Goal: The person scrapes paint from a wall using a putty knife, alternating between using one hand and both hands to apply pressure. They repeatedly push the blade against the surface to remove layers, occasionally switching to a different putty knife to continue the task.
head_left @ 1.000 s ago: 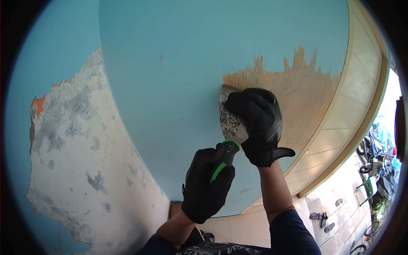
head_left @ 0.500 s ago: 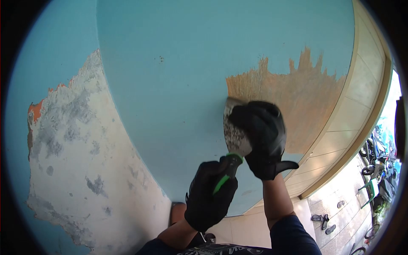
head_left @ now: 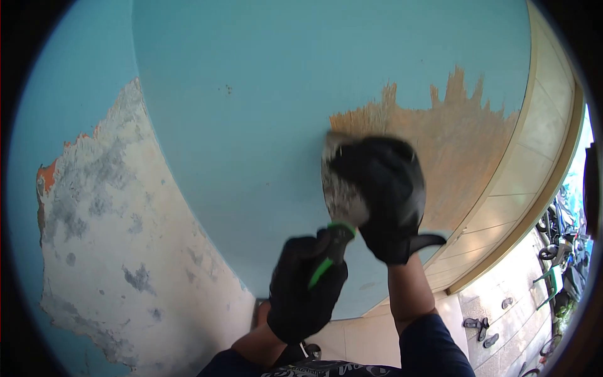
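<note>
On the blue wall (head_left: 239, 144), at the L edge of the brown patch (head_left: 458, 144), is your scraper (head_left: 348, 207). Your L hand (head_left: 306, 286) grips the handle (head_left: 339, 240); your R hand (head_left: 386, 195) lies bent on the blade (head_left: 337, 190), can't tell if it's gripping.

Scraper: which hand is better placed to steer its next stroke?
Probably the left hand: it is wrapped around the handle. The right hand lies against the blade, seemingly better placed for pressing.
</note>
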Demonstrator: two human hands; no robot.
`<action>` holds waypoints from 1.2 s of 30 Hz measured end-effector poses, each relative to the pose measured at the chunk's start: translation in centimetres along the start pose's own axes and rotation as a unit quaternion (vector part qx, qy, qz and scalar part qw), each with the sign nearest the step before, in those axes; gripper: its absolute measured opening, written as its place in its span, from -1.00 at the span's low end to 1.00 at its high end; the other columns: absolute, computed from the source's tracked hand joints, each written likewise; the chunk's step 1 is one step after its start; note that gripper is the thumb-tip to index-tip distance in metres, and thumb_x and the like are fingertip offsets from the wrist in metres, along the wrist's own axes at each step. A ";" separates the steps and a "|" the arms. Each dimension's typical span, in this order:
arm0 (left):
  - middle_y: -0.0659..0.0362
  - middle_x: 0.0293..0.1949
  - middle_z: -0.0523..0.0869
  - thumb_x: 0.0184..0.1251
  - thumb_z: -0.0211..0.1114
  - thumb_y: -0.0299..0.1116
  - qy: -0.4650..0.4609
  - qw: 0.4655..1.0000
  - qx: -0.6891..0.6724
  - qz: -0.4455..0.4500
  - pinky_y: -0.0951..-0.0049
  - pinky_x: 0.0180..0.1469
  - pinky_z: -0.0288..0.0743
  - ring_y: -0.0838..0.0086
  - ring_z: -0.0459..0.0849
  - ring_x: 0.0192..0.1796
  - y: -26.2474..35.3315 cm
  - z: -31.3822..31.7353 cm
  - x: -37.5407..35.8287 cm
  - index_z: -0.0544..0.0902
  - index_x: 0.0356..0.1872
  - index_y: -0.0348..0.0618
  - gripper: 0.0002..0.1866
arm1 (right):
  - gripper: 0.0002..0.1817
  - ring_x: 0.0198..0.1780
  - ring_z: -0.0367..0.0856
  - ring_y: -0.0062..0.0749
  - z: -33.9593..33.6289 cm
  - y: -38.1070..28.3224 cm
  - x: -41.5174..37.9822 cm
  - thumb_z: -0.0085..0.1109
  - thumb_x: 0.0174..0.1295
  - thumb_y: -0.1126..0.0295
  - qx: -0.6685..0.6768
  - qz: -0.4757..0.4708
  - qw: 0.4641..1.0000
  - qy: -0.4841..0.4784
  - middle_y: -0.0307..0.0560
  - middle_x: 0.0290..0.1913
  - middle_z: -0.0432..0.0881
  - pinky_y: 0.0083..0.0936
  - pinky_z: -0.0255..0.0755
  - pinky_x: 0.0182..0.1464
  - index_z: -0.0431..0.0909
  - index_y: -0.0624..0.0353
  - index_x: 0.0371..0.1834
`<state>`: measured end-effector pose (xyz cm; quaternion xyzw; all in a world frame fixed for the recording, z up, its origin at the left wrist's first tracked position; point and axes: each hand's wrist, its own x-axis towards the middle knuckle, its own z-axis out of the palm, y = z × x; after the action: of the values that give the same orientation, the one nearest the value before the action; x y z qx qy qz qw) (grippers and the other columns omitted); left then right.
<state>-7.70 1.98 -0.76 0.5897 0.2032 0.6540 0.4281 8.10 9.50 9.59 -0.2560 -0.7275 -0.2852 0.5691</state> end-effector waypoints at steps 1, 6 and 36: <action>0.07 0.10 0.63 0.43 0.28 -0.64 -0.001 1.000 -0.001 0.003 0.44 -0.21 0.54 0.49 0.62 -0.22 0.1 0.0 -0.1 0.45 0.30 -0.05 -0.53 | -0.67 0.05 0.66 -0.14 -0.3 -0.6 -1.4 0.46 -0.13 0.42 -0.019 0.010 1.000 -0.019 -0.25 -0.08 0.77 -0.20 0.53 0.04 0.77 -0.03 -0.20; 0.00 0.03 0.63 0.31 0.42 -0.63 -0.008 0.992 0.123 0.020 0.41 -0.03 0.61 0.35 0.74 -0.03 0.1 -0.1 -0.9 0.48 0.17 -0.23 -0.55 | -0.66 0.08 0.65 -0.15 -1.4 -1.5 -0.5 0.48 -0.14 0.38 -0.022 0.048 0.995 -0.080 -0.27 -0.05 0.77 -0.18 0.54 0.04 0.77 -0.04 -0.19; 0.09 0.00 0.58 0.47 0.22 -0.59 -0.022 0.999 0.027 0.031 0.51 -0.33 0.44 0.54 0.55 -0.34 0.7 0.5 -0.7 0.42 0.32 -0.10 -0.56 | -0.71 0.03 0.65 -0.11 -0.9 -0.8 -0.7 0.42 -0.12 0.43 -0.024 0.007 0.999 -0.046 -0.20 -0.12 0.76 -0.19 0.53 0.03 0.76 0.04 -0.23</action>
<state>-7.48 0.93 -0.56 0.6213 0.1929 0.6478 0.3964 8.32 8.22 8.98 -0.2878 -0.7436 -0.2866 0.5310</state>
